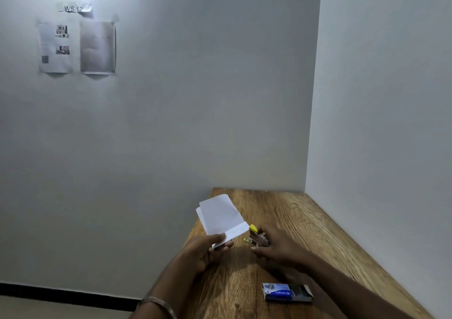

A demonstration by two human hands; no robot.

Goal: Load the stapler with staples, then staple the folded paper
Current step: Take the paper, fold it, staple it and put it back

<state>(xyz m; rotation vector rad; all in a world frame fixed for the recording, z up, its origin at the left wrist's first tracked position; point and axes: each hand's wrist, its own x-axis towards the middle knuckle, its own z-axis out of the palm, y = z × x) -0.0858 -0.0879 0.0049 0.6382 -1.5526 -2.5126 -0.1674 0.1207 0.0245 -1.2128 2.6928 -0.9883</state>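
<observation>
While your left hand point(208, 247) pinches the folded paper point(221, 217) above the table's point(305, 233) left edge, your right hand point(276, 245) grips the stapler point(256, 236) just right of it; the staple box point(287, 292) lies nearer.

Single head view, worn by the person, looks forward and slightly down into a room corner. Wide angle; walls point(220, 98) fill most of frame, table point(305, 233) only lower right. Both hands sit low in frame, close to camera: left hand point(203, 250), right hand point(276, 245). Forearms enter from bottom edge. No second view to overlap with
</observation>
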